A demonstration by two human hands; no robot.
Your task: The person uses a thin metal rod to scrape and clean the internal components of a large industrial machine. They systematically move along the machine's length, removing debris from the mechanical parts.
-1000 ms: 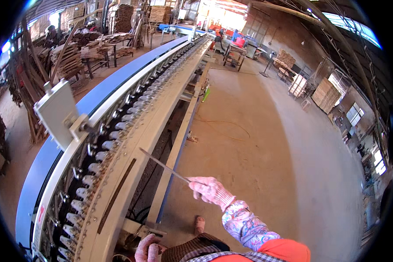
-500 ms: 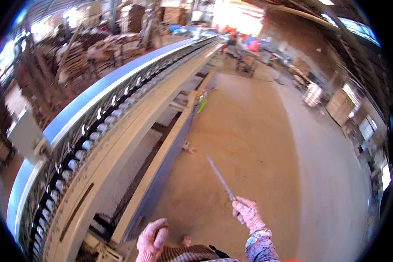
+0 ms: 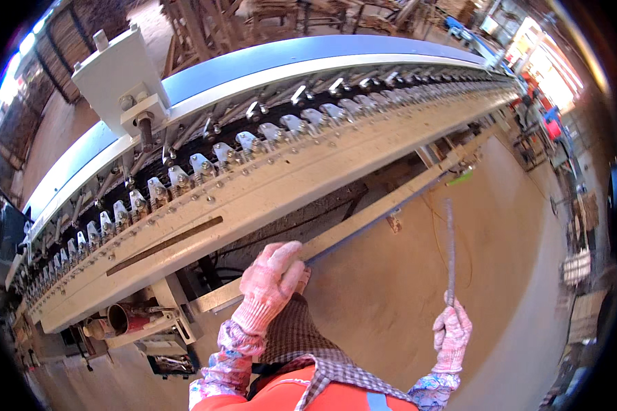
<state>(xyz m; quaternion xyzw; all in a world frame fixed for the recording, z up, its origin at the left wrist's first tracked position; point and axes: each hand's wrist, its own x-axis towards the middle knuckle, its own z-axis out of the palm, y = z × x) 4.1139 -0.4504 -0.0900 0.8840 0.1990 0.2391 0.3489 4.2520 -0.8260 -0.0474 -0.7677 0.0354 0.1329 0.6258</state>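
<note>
My right hand point(image 3: 452, 331), in a pale pink knitted glove, is closed round the lower end of a thin grey rod point(image 3: 450, 240). The rod points away from me over the floor, touching nothing else that I can see. My left hand point(image 3: 273, 277), gloved the same way, is curled in front of my apron, with nothing visible sticking out of it. It overlaps the lower beige rail point(image 3: 363, 218) of a long machine; whether it touches the rail I cannot tell. A row of metal clamps point(image 3: 249, 142) on a chain runs along the machine's beige bed point(image 3: 281, 185).
A white box-shaped housing point(image 3: 120, 75) stands on the machine's blue-and-white beam point(image 3: 308, 49). Below the near end are an open cylinder point(image 3: 125, 318) and a tray of small metal parts point(image 3: 171, 364). A thin cord point(image 3: 437, 236) lies on the brown floor.
My view has turned left toward the machine, which now crosses the picture. The left hand is higher in the picture and over the lower rail. The right hand still holds the rod, now more upright.
</note>
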